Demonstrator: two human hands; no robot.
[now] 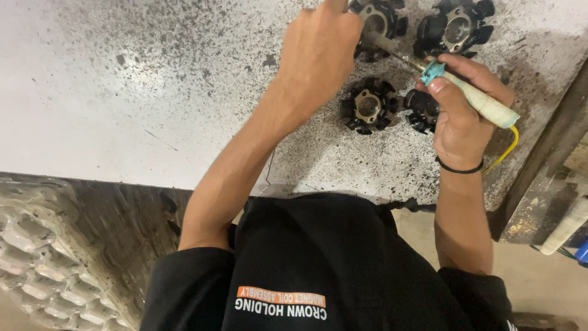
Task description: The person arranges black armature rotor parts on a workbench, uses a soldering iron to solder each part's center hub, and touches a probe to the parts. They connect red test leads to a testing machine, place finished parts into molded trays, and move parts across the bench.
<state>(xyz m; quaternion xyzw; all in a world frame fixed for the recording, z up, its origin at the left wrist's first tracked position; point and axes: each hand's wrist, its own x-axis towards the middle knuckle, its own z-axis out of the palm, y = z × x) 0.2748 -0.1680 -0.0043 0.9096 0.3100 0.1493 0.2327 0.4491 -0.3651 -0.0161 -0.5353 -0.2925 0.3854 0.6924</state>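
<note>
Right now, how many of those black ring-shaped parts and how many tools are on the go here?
Black ring-shaped parts: 4, on the speckled bench, one partly behind the left hand
Soldering tools: 1, held in the right hand
Total: 5

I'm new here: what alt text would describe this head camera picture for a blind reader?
Seen from above, a person's right hand holds a soldering iron over black ring-shaped coil parts on a speckled metal table, while the left hand steadies one part.
</note>
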